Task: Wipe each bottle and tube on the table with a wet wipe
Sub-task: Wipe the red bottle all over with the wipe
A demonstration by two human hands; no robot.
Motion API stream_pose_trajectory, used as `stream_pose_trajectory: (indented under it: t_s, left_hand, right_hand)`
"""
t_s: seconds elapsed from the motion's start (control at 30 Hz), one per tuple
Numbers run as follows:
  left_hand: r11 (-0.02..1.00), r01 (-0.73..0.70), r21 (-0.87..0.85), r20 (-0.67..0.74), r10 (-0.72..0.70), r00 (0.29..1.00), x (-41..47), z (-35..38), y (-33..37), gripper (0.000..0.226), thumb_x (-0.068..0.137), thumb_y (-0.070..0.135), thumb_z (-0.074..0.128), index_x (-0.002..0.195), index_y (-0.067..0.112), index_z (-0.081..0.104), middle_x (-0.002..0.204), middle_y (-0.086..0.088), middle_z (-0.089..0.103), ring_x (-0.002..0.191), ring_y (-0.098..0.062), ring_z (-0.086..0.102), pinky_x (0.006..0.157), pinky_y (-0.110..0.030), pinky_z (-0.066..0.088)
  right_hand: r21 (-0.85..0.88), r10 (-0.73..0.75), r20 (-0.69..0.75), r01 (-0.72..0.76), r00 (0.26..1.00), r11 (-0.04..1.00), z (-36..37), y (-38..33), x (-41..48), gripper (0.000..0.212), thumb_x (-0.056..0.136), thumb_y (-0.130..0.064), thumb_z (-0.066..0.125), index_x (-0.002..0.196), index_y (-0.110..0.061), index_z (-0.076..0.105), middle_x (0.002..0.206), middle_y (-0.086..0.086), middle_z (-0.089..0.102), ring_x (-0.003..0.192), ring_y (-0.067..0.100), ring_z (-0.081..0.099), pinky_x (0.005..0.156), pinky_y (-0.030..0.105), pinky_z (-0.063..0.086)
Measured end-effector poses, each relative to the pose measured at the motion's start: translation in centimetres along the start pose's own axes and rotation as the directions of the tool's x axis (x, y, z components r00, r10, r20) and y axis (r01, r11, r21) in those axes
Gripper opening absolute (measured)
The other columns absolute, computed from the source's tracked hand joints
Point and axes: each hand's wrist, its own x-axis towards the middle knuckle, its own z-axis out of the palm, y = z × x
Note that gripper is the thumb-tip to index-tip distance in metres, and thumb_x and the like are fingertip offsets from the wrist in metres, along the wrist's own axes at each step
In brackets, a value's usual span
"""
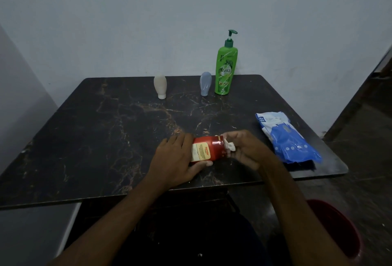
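From my end: L hand [174, 159] grips the red btl [209, 149], which lies on its side over the near part of the table [106, 138]. L fingers [183, 141] curl over its base end, thumb underneath by the yellow label. R hand [247, 151] pinches a bunched white wet wipe [230, 146] and presses it on the cap end, so the wipe sits right btwn R fingertips and btl. Both hands are closed round sthg, neither slack. Progress, my guess: red btl is the one being done now, cap end under the wipe, body/label side prob not finished. Well beyond the fingers, at the far table edge, are a white tube [160, 86] standing on its cap, a grey-blue tube [205, 83] likewise, and a green pump btl [226, 68] just beside that one. All three are upright and out of reach of either hand. Whether any got wiped I can't tell, no wet sheen readable in this light, so up to 3 may be left. Wipe pack [286, 136] lies to the R of the R fingers, apart from them; flap open or closed, can't tell. Hidden/unclear: R fingertips sit behind wipe and btl, cap mostly covered, red btl's label text blurred. Btl resting on table or lifted off it, can't tell. Red bin [339, 229] on the floor past the R forearm, partly cut off, contents not visible.
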Motion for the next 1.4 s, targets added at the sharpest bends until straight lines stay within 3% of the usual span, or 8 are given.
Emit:
stream_pose_trajectory:
  t_s: [0.23, 0.37, 0.6, 0.77, 0.87, 1.03, 1.2, 1.4]
  left_hand:
    - [0.967, 0.173, -0.185, -0.067, -0.188, 0.980, 0.1, -0.5, -0.6, 0.084, 0.074, 0.087, 0.055, 0.120, 0.017, 0.052, 0.103, -0.002, 0.067, 0.086, -0.016, 0.066, 0.068, -0.035, 0.058]
    - [0.937, 0.204, -0.283, -0.067, -0.232, 0.970, -0.2, -0.4, -0.9, 0.075, 0.072, 0.060, 0.082, 0.125, 0.015, 0.054, 0.110, -0.004, 0.068, 0.095, -0.021, 0.069, 0.076, -0.037, 0.059]
    - [0.920, 0.153, -0.361, -0.108, -0.204, 0.973, -0.5, -1.1, -0.6, 0.070, 0.071, 0.067, 0.068, 0.120, 0.019, 0.052, 0.103, 0.000, 0.067, 0.086, -0.005, 0.058, 0.071, -0.024, 0.050]
    - [0.891, 0.174, -0.419, -0.126, -0.247, 0.961, -0.5, -1.2, -0.8, 0.060, 0.073, 0.060, 0.074, 0.116, 0.024, 0.053, 0.099, 0.011, 0.061, 0.083, -0.004, 0.060, 0.069, -0.024, 0.053]
    - [0.897, 0.153, -0.415, -0.129, -0.224, 0.966, -0.5, -1.2, -0.9, 0.059, 0.073, 0.056, 0.080, 0.114, 0.025, 0.052, 0.098, 0.014, 0.058, 0.082, -0.004, 0.060, 0.069, -0.021, 0.051]
    - [0.897, 0.133, -0.422, -0.111, -0.196, 0.974, -0.5, -1.0, -1.0, 0.063, 0.073, 0.058, 0.079, 0.120, 0.022, 0.055, 0.102, 0.010, 0.064, 0.085, -0.005, 0.062, 0.072, -0.021, 0.052]
    - [0.900, 0.134, -0.414, -0.112, -0.197, 0.974, -0.6, -1.1, -0.9, 0.065, 0.072, 0.061, 0.075, 0.119, 0.021, 0.055, 0.102, 0.005, 0.066, 0.084, -0.006, 0.062, 0.070, -0.027, 0.056]
    - [0.892, 0.156, -0.424, -0.121, -0.227, 0.966, -0.5, -0.9, -1.0, 0.065, 0.073, 0.062, 0.073, 0.121, 0.022, 0.053, 0.104, 0.004, 0.066, 0.088, -0.008, 0.063, 0.073, -0.031, 0.058]
  right_hand:
    - [0.117, -0.142, -0.113, 0.155, 0.983, 0.981, 4.0, 2.2, -5.1, 0.022, 0.092, 0.006, 0.051, 0.089, -0.002, 0.070, 0.100, 0.016, 0.073, 0.071, 0.015, 0.062, 0.061, 0.023, 0.050]
    - [-0.060, -0.353, -0.386, 0.359, 0.853, 0.932, 3.0, -0.6, -5.9, 0.020, 0.091, -0.003, 0.059, 0.097, -0.018, 0.071, 0.095, 0.001, 0.075, 0.080, 0.013, 0.071, 0.070, 0.025, 0.057]
    - [-0.720, -0.715, 0.005, 0.499, 0.699, 0.482, 5.4, -3.6, -5.1, 0.024, 0.096, -0.021, 0.060, 0.118, -0.023, 0.068, 0.103, -0.005, 0.062, 0.092, 0.005, 0.059, 0.077, 0.009, 0.048]
    - [-0.841, -0.791, 0.196, 0.514, 0.579, 0.168, 6.2, -0.7, -6.0, 0.037, 0.092, -0.007, 0.057, 0.128, -0.012, 0.061, 0.105, -0.001, 0.056, 0.086, 0.004, 0.052, 0.074, 0.010, 0.046]
    - [-0.814, -0.788, 0.172, 0.535, 0.591, 0.224, 5.5, 1.0, -7.5, 0.030, 0.089, -0.017, 0.056, 0.116, -0.012, 0.067, 0.097, -0.006, 0.060, 0.079, 0.002, 0.056, 0.067, 0.011, 0.048]
    - [-0.604, -0.748, -0.061, 0.573, 0.661, 0.555, 3.9, -2.3, -8.0, 0.008, 0.092, -0.030, 0.060, 0.091, -0.024, 0.065, 0.076, -0.007, 0.066, 0.070, 0.004, 0.066, 0.061, 0.011, 0.049]
    - [-0.733, -0.721, 0.029, 0.505, 0.693, 0.456, 5.6, -3.6, -5.1, 0.022, 0.095, -0.026, 0.059, 0.114, -0.019, 0.069, 0.098, -0.006, 0.063, 0.086, 0.003, 0.060, 0.073, 0.012, 0.049]
    - [-0.825, -0.820, 0.123, 0.517, 0.559, 0.228, 6.0, 0.6, -6.7, 0.026, 0.091, -0.009, 0.064, 0.117, -0.009, 0.067, 0.095, -0.006, 0.058, 0.075, 0.000, 0.053, 0.067, 0.008, 0.047]
